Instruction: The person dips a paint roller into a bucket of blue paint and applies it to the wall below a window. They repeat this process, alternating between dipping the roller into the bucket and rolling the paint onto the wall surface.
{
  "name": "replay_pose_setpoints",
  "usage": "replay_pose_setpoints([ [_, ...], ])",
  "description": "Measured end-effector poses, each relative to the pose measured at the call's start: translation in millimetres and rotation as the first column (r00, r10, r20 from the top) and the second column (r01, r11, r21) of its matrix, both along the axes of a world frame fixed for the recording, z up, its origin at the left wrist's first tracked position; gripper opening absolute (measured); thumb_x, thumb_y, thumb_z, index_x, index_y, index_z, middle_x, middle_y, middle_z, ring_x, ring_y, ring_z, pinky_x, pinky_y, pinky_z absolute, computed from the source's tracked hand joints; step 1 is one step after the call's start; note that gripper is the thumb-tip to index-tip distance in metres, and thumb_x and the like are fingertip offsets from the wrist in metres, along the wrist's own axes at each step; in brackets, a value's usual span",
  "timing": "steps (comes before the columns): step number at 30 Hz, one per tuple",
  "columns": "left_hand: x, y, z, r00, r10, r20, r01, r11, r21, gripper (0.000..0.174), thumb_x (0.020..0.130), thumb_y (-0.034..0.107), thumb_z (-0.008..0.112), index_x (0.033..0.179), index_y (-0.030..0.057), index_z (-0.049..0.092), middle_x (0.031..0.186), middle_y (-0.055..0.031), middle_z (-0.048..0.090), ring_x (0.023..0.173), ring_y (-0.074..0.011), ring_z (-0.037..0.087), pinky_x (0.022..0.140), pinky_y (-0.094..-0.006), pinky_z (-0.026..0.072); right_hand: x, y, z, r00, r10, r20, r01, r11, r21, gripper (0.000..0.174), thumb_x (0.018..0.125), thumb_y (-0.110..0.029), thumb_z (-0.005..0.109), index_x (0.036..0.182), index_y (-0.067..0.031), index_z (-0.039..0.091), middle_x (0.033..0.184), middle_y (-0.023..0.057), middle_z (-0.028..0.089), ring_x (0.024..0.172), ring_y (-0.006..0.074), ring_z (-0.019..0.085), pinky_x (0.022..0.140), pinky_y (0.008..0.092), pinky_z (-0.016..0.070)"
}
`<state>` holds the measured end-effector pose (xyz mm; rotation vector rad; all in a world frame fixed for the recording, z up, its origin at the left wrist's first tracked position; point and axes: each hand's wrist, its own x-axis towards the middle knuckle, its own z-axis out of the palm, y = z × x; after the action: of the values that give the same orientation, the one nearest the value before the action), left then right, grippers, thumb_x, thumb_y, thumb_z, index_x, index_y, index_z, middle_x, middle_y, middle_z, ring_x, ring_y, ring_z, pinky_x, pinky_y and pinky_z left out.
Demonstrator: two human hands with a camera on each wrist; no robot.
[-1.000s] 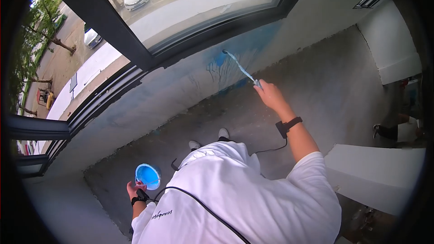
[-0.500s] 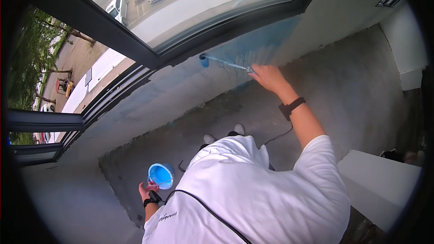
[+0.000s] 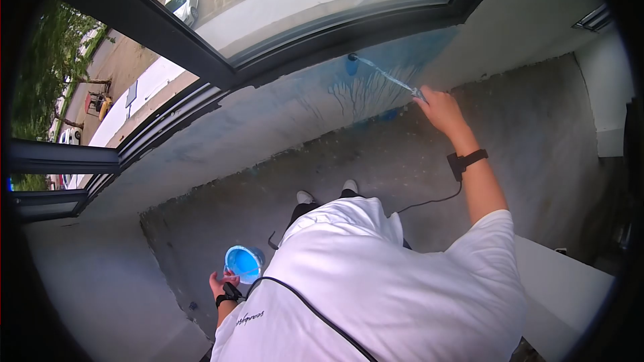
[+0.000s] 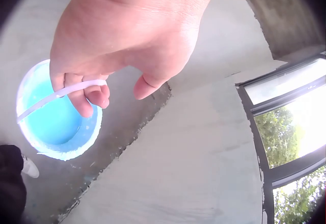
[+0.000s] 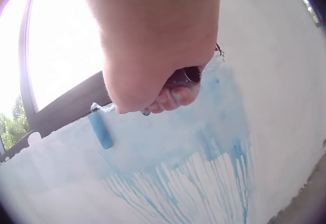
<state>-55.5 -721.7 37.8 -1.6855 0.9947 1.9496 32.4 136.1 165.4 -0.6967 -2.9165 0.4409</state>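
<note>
The right hand [image 3: 443,111] grips the handle of a paint roller, whose blue sleeve [image 3: 351,66] lies against the wall just under the window frame. In the right wrist view the fingers of that hand [image 5: 153,81] wrap the handle, and the roller sleeve [image 5: 101,130] rests on blue-painted wall [image 5: 204,117] with drips running down. The left hand [image 3: 224,285] holds a bucket of blue paint [image 3: 244,263] low at the person's left side. In the left wrist view the bucket's pale handle [image 4: 76,87] passes over curled fingers of the left hand [image 4: 122,40], above the bucket [image 4: 56,117].
A dark window frame [image 3: 322,39] runs above the painted wall, with parked cars outside. Bare grey floor [image 3: 322,161] lies between the wall and the person's shoes [image 3: 305,197]. A white panel [image 3: 563,288] stands at the lower right. A cable [image 3: 429,203] hangs from the right wrist.
The roller first went left along the wall, then back right and slightly up under the frame, the right hand moving with it. The left hand still holds the bucket.
</note>
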Motion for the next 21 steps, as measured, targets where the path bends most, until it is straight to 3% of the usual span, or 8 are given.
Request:
replay_pose_setpoints([
  [7,20.9,19.3,3.6,0.995,0.1,0.004,-0.099,0.991,-0.085,0.039,0.085,0.042,0.05,0.098,0.0058,0.043,0.089,-0.0045,0.053,0.093,-0.0215,0.053,0.098,-0.0475,0.0294,-53.0,-43.5,-9.8,0.983,0.171,-0.073,-0.167,0.984,0.057,0.029,0.092,-0.034,0.058,0.086,-0.0059,0.052,0.068,0.0177,0.062,0.067,0.0395,0.063,0.058,0.0488,0.0496],
  [10,17.9,13.6,-3.6,0.994,0.1,0.049,-0.102,0.994,0.044,0.038,0.085,0.041,0.05,0.099,0.0061,0.042,0.088,-0.0042,0.053,0.093,-0.021,0.053,0.097,-0.047,0.0298,-56.1,-43.2,-5.2,0.968,0.232,-0.1,-0.224,0.971,0.08,0.029,0.091,-0.034,0.059,0.085,-0.0063,0.052,0.065,0.0172,0.062,0.065,0.0385,0.063,0.057,0.0476,0.0506],
  [13,19.5,18.5,-6.4,0.99,0.139,0.017,-0.139,0.99,0.025,0.038,0.084,0.041,0.05,0.097,0.0062,0.043,0.087,-0.0041,0.053,0.092,-0.0209,0.053,0.097,-0.047,0.0297,-27.3,-11.0,-2.8,0.991,0.13,-0.044,-0.125,0.987,0.102,0.03,0.091,-0.034,0.059,0.085,-0.0062,0.052,0.067,0.0185,0.062,0.066,0.0396,0.063,0.058,0.0485,0.0499],
  [16,21.0,22.1,-6.4,0.997,0.075,0.005,-0.074,0.996,-0.042,0.037,0.084,0.041,0.051,0.095,0.0065,0.043,0.086,-0.0042,0.053,0.091,-0.0209,0.054,0.093,-0.046,0.0334,7.4,20.0,-4.9,1.0,0.021,-0.007,-0.02,0.992,0.121,0.029,0.092,-0.034,0.058,0.085,-0.0057,0.052,0.068,0.0191,0.063,0.067,0.0407,0.062,0.059,0.0495,0.0488],
  [18,21.5,22.0,-9.0,0.986,0.165,0.012,-0.164,0.986,-0.037,0.037,0.084,0.041,0.052,0.095,0.0067,0.043,0.085,-0.0042,0.053,0.088,-0.021,0.054,0.09,-0.0442,0.0364,17.5,20.8,-8.3,1.0,-0.004,-0.02,0.006,0.993,0.116,0.029,0.092,-0.033,0.058,0.085,-0.0057,0.052,0.069,0.019,0.063,0.068,0.041,0.062,0.059,0.0498,0.0485],
  [21,21.0,26.2,-1.9,0.992,0.124,-0.01,-0.124,0.992,-0.036,0.036,0.084,0.041,0.052,0.093,0.0069,0.044,0.085,-0.0045,0.053,0.087,-0.0208,0.054,0.087,-0.0422,0.0382,12.6,8.6,-12.8,0.999,-0.014,-0.044,0.019,0.994,0.106,0.029,0.092,-0.033,0.058,0.085,-0.0057,0.052,0.07,0.0188,0.063,0.068,0.0411,0.062,0.059,0.0499,0.0484],
])
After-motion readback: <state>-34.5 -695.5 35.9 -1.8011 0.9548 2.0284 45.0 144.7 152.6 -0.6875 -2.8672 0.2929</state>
